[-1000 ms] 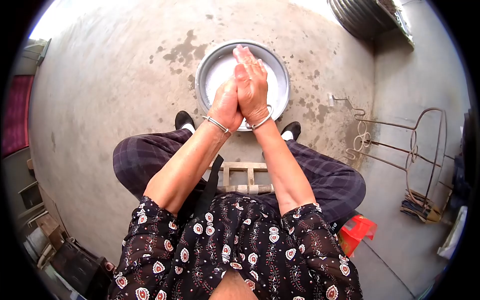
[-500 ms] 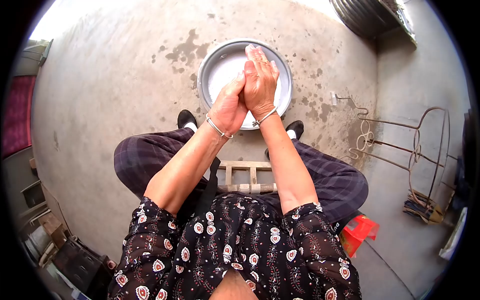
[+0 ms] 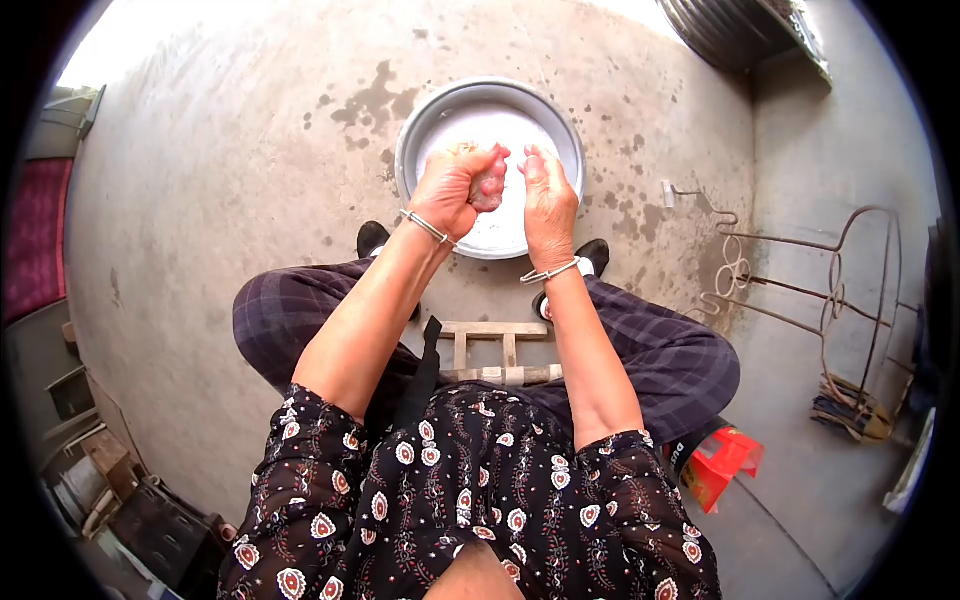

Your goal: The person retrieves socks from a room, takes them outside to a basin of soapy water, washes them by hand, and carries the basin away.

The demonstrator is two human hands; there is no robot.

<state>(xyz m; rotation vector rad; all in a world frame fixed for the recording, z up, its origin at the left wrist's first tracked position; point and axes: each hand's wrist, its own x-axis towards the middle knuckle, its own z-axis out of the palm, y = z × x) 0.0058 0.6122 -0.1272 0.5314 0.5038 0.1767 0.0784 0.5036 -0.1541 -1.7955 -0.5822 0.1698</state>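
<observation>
A round grey metal basin stands on the floor in front of me, with a whitish, milky-looking content inside. Above its left half my left hand is closed, fingers curled inward; whether something small is squeezed in them I cannot make out. My right hand hovers over the basin's right side, loosely cupped with its fingers half bent and nothing visibly held. A small gap separates the two hands. Each wrist carries a thin silver bangle, one on the left and one on the right.
Below my arms is a low wooden frame between my knees. Dark wet spots mark the concrete floor. To the right stand a bent metal rack and a red bag. Stacked items lie at lower left.
Both hands were pressed together over the basin; now they have come apart. My left hand has curled shut, while the right has moved slightly right and nearer to me.
</observation>
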